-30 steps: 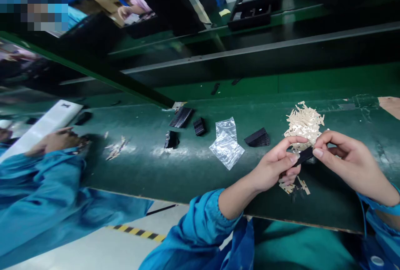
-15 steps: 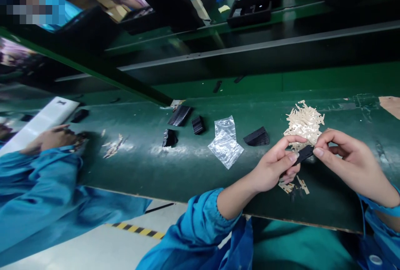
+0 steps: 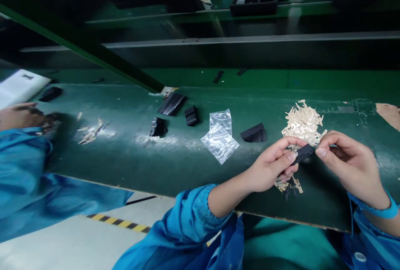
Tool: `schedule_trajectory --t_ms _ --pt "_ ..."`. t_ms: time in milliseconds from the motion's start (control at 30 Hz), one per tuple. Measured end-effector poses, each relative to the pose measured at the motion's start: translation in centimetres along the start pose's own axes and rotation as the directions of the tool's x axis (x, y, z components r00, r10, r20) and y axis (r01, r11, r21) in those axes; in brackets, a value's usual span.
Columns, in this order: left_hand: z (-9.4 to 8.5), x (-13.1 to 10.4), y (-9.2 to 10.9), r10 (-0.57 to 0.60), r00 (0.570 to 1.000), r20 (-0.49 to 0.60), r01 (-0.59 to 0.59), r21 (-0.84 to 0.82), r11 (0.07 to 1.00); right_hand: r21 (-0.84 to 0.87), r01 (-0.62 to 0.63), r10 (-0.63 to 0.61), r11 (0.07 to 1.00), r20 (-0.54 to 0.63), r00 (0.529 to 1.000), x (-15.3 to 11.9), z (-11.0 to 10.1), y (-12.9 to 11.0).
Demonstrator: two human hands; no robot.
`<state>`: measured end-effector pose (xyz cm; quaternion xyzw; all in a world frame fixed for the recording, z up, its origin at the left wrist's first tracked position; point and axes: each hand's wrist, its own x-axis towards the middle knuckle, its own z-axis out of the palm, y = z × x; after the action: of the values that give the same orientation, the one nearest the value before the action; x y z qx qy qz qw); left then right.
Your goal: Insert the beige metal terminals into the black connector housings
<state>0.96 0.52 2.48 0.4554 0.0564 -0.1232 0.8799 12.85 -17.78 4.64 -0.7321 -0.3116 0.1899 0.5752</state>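
My left hand (image 3: 276, 163) grips a small black flat part (image 3: 303, 154) between thumb and fingers. Just right of the part's end is my right hand (image 3: 350, 163), its thumb and forefinger pinched together; whatever they hold is too small to make out. Behind both hands lies a heap of cream-coloured pieces (image 3: 302, 122). A few more cream pieces (image 3: 297, 184) and small black bits (image 3: 286, 195) rest below my left hand. Left of the heap, a fanned stack of black parts (image 3: 253, 133) lies on the green table (image 3: 187, 174).
Clear plastic bags (image 3: 220, 138) lie mid-table, with black part stacks (image 3: 171, 104) farther left. At the far left, a co-worker's hand (image 3: 20, 116) is beside a white board (image 3: 23, 86). A green post (image 3: 93, 51) slants across; black trays (image 3: 254, 3) stand behind.
The view has shifted, moving the table items leftward. My right fingertips are now slightly apart from the black part's end, which shows more. My left hand still holds it.
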Motion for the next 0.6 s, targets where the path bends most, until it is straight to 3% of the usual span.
schedule_trajectory --t_ms 267,367,433,533,600 --pt "-0.1 -0.1 0.0 -0.029 0.999 0.025 0.030 -0.025 0.999 0.025 -0.048 0.048 0.999 0.000 0.999 0.0 0.0 -0.2" --pt "0.0 -0.1 0.2 -0.030 0.999 0.030 0.030 -0.015 0.999 0.069 -0.120 0.119 0.990 0.024 0.993 0.2 -0.1 -0.2" --pt "-0.1 -0.2 0.4 -0.035 0.998 0.043 0.035 0.010 0.999 0.162 -0.230 0.210 0.960 0.131 0.969 0.5 -0.3 0.0" --pt "-0.4 -0.3 0.8 -0.051 0.996 0.078 0.044 0.085 0.995 0.280 -0.441 0.304 0.853 0.422 0.854 1.0 -0.8 0.7" --pt "-0.7 -0.2 1.0 -0.035 0.997 0.068 0.024 0.154 0.988 0.253 -0.473 0.319 0.844 0.472 0.822 1.3 -1.0 1.0"
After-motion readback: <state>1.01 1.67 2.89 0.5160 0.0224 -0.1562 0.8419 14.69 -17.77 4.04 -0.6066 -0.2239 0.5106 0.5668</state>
